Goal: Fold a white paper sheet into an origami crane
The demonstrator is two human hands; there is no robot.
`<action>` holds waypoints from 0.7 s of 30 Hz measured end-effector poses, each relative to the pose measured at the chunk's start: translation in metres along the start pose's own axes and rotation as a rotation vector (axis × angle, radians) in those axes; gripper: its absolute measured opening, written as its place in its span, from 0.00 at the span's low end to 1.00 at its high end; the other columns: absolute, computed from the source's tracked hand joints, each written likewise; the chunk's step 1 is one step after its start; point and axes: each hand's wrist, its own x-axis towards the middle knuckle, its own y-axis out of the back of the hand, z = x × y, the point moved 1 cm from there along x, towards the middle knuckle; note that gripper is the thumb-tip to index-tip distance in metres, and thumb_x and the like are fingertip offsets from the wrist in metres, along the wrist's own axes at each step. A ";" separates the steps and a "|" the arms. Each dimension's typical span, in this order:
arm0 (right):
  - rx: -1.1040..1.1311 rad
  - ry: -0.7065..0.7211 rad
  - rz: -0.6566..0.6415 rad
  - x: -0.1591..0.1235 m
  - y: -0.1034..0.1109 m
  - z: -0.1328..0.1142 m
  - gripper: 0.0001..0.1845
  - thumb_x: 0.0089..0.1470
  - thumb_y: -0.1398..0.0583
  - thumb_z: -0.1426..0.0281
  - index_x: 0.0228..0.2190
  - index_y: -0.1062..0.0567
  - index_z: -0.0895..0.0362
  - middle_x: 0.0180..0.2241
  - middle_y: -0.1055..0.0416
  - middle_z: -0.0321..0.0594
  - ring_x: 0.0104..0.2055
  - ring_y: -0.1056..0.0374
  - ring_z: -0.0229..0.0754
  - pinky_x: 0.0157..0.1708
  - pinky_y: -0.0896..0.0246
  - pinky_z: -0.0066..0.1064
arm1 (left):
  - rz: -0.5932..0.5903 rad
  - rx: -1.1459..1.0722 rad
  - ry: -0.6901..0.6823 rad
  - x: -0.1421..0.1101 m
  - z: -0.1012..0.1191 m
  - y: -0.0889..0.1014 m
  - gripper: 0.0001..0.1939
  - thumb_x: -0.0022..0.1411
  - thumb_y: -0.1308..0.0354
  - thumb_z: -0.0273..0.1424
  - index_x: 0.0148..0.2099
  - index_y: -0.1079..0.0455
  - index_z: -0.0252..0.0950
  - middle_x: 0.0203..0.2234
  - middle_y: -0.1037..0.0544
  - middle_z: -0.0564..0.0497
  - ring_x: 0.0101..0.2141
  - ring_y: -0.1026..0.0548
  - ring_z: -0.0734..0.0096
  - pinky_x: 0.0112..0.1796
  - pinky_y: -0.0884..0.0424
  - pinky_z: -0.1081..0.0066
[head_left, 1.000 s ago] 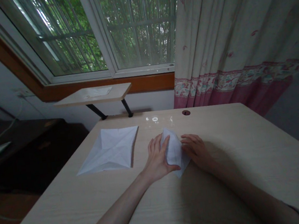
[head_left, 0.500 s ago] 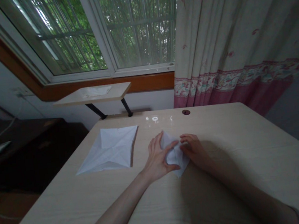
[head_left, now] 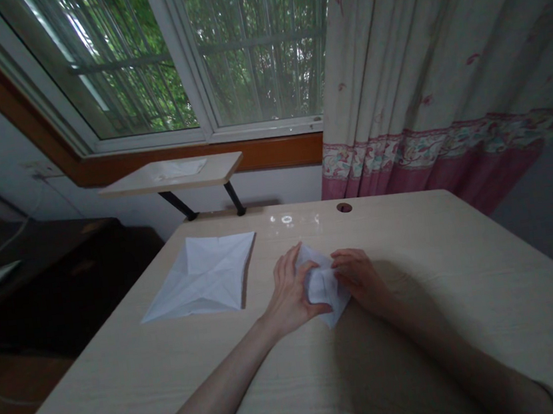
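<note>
A small folded white paper point(head_left: 325, 290) lies on the light wooden table point(head_left: 425, 350) near its middle. My left hand point(head_left: 291, 291) presses on the paper's left side, its forefinger curled over the top fold and its thumb pinching the lower edge. My right hand point(head_left: 362, 277) holds the paper's right side with fingertips pinched on the fold. Both hands touch the paper and nearly meet at its top.
A creased, unfolded white sheet point(head_left: 204, 276) lies flat on the table's left part. A cable hole point(head_left: 344, 207) sits near the far edge. Beyond are a small shelf point(head_left: 172, 175), a barred window point(head_left: 177, 58), a curtain point(head_left: 440, 59) and a dark cabinet point(head_left: 37, 270) at left.
The paper's upper part has been folded down and made smaller. My left forefinger has curled in over the fold, and my right fingertips have moved left to meet it.
</note>
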 end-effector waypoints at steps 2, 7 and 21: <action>-0.018 0.014 -0.038 0.000 0.002 -0.002 0.08 0.61 0.44 0.68 0.41 0.26 0.49 0.45 0.26 0.41 0.50 0.31 0.48 0.50 0.35 0.47 | 0.013 0.000 -0.007 -0.001 -0.001 -0.002 0.48 0.36 0.23 0.44 0.58 0.41 0.41 0.67 0.54 0.37 0.64 0.50 0.38 0.60 0.49 0.40; -0.055 0.016 -0.054 -0.001 0.004 0.001 0.11 0.62 0.45 0.68 0.44 0.25 0.48 0.42 0.25 0.40 0.46 0.30 0.48 0.48 0.33 0.46 | 0.050 -0.050 -0.013 -0.001 -0.002 0.000 0.48 0.38 0.24 0.43 0.59 0.42 0.41 0.64 0.48 0.37 0.63 0.47 0.39 0.59 0.47 0.40; -0.002 -0.044 -0.019 -0.003 0.002 0.004 0.11 0.62 0.46 0.67 0.43 0.25 0.48 0.41 0.25 0.41 0.45 0.29 0.49 0.46 0.30 0.48 | 0.326 -0.165 0.300 0.005 -0.022 0.014 0.14 0.65 0.54 0.24 0.46 0.29 0.39 0.47 0.27 0.47 0.50 0.31 0.60 0.53 0.35 0.57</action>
